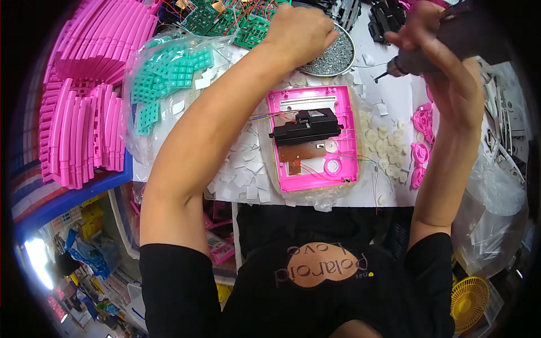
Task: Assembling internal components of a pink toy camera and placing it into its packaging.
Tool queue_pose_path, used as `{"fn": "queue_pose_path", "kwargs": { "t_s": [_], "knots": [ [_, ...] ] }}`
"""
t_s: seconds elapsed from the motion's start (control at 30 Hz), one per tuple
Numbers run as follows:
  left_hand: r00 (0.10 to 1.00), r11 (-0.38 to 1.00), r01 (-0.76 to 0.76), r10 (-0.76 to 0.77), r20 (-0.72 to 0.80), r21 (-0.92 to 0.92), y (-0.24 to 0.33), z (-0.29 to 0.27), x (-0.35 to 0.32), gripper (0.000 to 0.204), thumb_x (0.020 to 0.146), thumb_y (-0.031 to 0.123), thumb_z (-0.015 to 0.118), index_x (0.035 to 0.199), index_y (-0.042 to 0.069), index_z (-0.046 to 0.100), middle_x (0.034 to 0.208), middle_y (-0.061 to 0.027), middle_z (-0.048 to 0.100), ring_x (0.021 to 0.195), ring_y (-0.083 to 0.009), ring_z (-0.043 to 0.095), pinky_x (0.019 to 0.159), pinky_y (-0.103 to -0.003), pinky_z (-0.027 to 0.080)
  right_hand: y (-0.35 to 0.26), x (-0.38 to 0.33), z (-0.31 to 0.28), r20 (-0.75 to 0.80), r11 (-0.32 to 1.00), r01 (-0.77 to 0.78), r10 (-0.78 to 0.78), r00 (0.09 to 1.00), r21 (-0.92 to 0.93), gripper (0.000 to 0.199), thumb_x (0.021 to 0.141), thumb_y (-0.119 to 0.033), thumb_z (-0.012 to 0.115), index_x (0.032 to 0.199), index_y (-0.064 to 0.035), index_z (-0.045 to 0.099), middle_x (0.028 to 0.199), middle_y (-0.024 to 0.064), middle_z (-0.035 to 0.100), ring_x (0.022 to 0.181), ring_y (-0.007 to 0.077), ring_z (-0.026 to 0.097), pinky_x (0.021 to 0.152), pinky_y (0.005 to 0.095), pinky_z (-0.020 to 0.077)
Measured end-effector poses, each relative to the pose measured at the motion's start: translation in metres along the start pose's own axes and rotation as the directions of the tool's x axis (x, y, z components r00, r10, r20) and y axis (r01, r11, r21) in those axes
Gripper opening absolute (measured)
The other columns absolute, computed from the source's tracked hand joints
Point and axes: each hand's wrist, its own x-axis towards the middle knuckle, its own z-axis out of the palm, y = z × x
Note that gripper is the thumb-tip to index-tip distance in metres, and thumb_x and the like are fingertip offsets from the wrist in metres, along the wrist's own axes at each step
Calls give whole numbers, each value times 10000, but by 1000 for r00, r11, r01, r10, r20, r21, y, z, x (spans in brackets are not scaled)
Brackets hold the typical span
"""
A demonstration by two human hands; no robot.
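Between my forearms lies the pink housing [311, 138], black module seated, no screw visibly driven. Left hand [298, 34] pinches closed in the screw dish [338, 56]; right hand [437, 42] grips the screwdriver [408, 65].

I see glossy pink plastic on the open housing [311, 139], with a matt black plastic block [306, 127] and a dull coppery board [302, 152] inside. The round dish [332, 56] at the table's far edge holds shiny metal screws. Crinkly clear film bags [169, 84] hold matt teal rubbery keypads.
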Motion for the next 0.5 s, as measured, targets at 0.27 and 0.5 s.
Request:
{"fn": "queue_pose_path", "kwargs": {
  "t_s": [0.27, 0.5],
  "knots": [
    [988, 871, -13, -64, -140, -492, 74, -82, -146, 70, 837, 113, 744, 898, 121, 710, 848, 1, 702, 807, -192, 643, 876, -381, 356, 4, -51, 34, 198, 882, 23, -131, 971, 471, 239, 1020, -222, 542, 1241, -171, 467, 718, -58, 456, 628, 102, 464, 687, 297, 420],
    [973, 715, 143, -227, -34, -685, 85, -77, -171, 45, 843, 109, 751, 876, 130, 729, 782, 14, 690, 758, -164, 640, 868, -379, 349, -14, -60, 79, 210, 971, 28, -80, 974, 239, 278, 984, -279, 682, 1147, -209, 468, 685, -32, 505, 576, 114, 476, 557, 302, 424]
  ]
}}
